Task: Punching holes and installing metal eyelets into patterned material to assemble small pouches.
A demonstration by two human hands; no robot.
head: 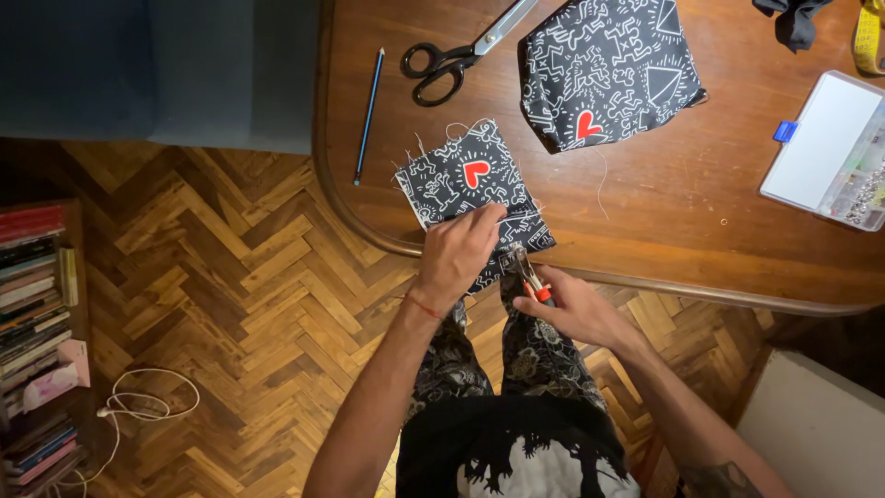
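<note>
Your left hand [458,254] pinches the printed fabric piece [475,184] at the table [701,212] edge; your right hand [572,309], closed on small snips [527,275], works just beside those fingers. A slip risks nicking fabric or fingertip.

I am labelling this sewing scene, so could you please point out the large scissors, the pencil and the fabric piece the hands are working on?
large scissors [441,66], head view, on the black handle loops.
pencil [369,115], head view, mid-shaft.
fabric piece [470,175], head view, by its red heart.

Warm dim light, glossy sheen on tabletop [701,203], dark corners.
</note>
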